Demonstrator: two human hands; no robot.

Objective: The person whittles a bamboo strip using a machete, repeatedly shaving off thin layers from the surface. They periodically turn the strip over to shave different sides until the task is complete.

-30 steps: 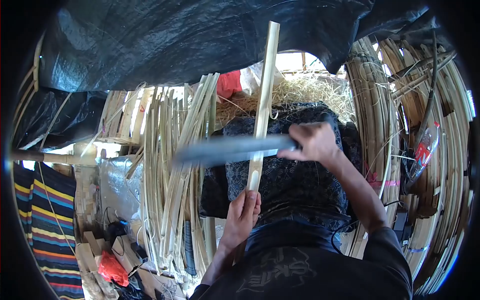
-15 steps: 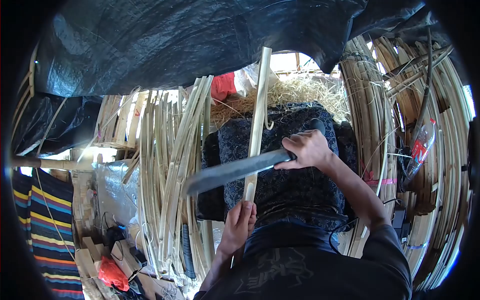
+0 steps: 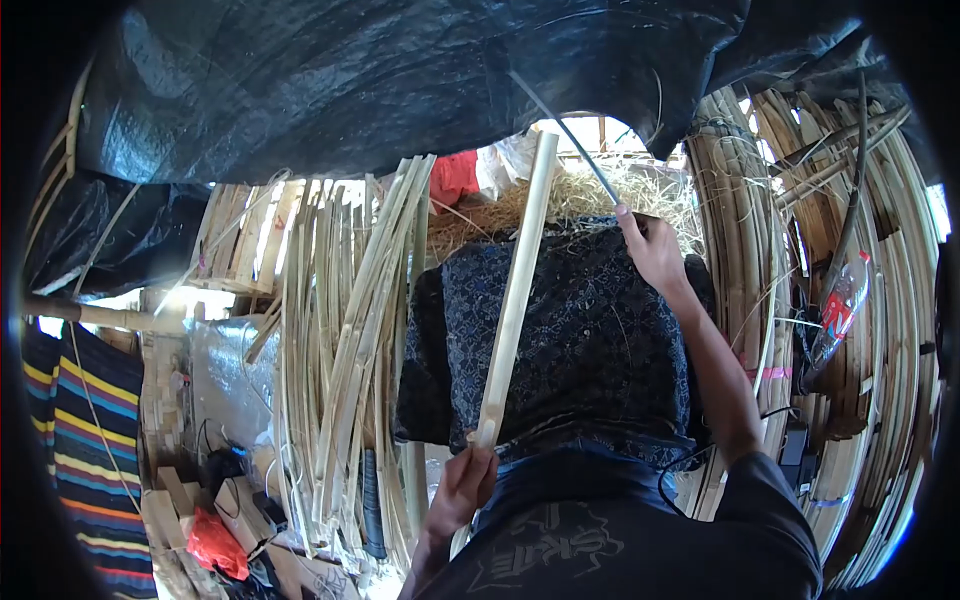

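A long pale bamboo strip (image 3: 520, 280) slants upward from my lap, over the dark patterned cloth (image 3: 600, 330) spread across my legs. My left hand (image 3: 466, 482) is closed round its near end, by a node. Out in front, my right hand (image 3: 655, 252) grips a machete (image 3: 572, 138), its handle mostly hidden in the fist. The blade appears nearly edge-on, as a thin line pointing up and left in front of the black sheeting. It is apart from the strip.
Bundled bamboo slats stand at left (image 3: 350, 330) and right (image 3: 735, 220). Shavings (image 3: 610, 190) are heaped beyond the cloth. Black plastic sheeting (image 3: 400, 90) hangs low overhead. A plastic bottle (image 3: 842, 305) is at right; a red bag (image 3: 216, 542) and striped cloth (image 3: 95, 450) are at lower left.
My right hand has swung the machete forward and up, from lying across the strip to beyond its far end. My left hand and the strip have shifted slightly down toward me.
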